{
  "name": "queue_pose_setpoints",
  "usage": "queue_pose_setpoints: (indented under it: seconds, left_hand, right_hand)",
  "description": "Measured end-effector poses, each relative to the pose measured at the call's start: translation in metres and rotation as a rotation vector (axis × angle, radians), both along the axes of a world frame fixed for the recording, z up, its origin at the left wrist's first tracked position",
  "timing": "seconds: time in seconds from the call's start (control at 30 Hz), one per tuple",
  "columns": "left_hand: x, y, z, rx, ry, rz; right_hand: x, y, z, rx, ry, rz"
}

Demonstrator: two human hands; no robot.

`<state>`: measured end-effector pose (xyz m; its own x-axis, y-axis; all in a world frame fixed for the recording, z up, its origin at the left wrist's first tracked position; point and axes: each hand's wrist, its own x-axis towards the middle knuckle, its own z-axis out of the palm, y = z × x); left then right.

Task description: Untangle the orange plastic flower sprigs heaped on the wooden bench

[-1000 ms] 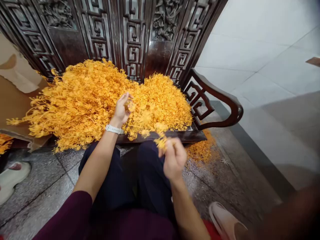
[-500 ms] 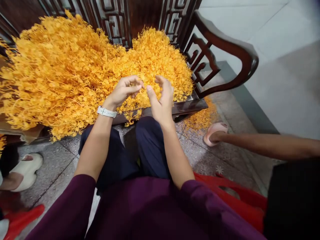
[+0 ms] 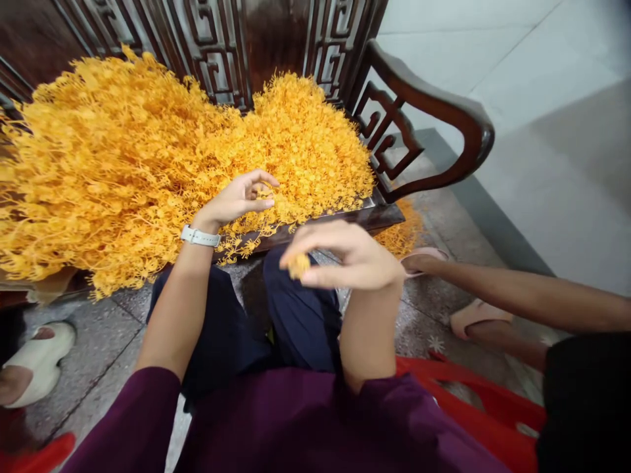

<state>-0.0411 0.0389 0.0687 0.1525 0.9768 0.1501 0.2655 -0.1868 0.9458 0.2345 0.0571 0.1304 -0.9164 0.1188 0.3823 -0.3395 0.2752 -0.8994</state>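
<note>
A heap of orange-yellow plastic sprigs (image 3: 148,151) covers the seat of a carved wooden bench (image 3: 367,215), piled high from the backrest to the front edge and reaching nearly to the right armrest. The thin branching stems, tipped with tiny blossoms, lie tangled in all directions, and some spill over the front edge. The left hand (image 3: 236,200) rests on the heap near the middle of that edge. A small cluster (image 3: 298,265) of the same material sits apart from the heap, in front of the seat, pinched in the fingertips of the right hand (image 3: 350,256). More sprigs (image 3: 404,230) lie scattered on the floor below the seat's right front corner.
</note>
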Motion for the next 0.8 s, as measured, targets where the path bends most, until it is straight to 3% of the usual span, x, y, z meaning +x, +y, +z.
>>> queue_pose_setpoints:
  seconds: [0.03,0.07,0.1,0.2,0.27,0.33,0.4,0.47,0.57,0.63,0.8]
  left_hand:
    - [0.000,0.001,-0.002,-0.020,0.021,-0.003]
    - [0.000,0.001,-0.003,-0.041,0.040,-0.008]
    - [0.001,0.002,-0.003,-0.055,0.050,-0.015]
    - [0.006,-0.001,0.002,-0.058,0.057,-0.054]
    - [0.008,-0.004,0.008,-0.052,0.051,-0.071]
    - [0.009,-0.007,0.011,-0.074,0.017,-0.098]
    - [0.008,-0.009,0.012,-0.126,-0.060,-0.160]
    - [0.007,-0.010,0.010,-0.158,-0.167,-0.195]
    - [0.009,-0.009,0.007,-0.099,-0.326,-0.080]
    - [0.014,-0.008,0.006,-0.052,-0.393,0.051]
    - [0.029,0.001,0.007,-0.022,-0.503,0.241]
  right_hand:
    - [0.000,0.005,0.005,-0.029,-0.014,0.148]
    - [-0.005,0.012,0.006,-0.102,-0.005,0.181]
    - [-0.013,0.020,0.004,-0.197,0.024,0.114]
    - [-0.046,0.046,-0.015,-0.514,0.146,-0.452]
    - [-0.061,0.056,-0.029,-0.626,0.144,-0.732]
    - [-0.065,0.055,-0.041,-0.634,0.119,-0.930]
    - [-0.062,0.044,-0.051,-0.482,0.095,-1.014]
    - [-0.057,0.030,-0.057,-0.319,0.063,-0.995]
    - [-0.055,0.017,-0.055,-0.217,-0.098,-0.746]
    - [-0.054,0.019,-0.046,-0.193,-0.201,-0.639]
    - [-0.045,0.028,-0.010,0.098,-0.300,-0.625]
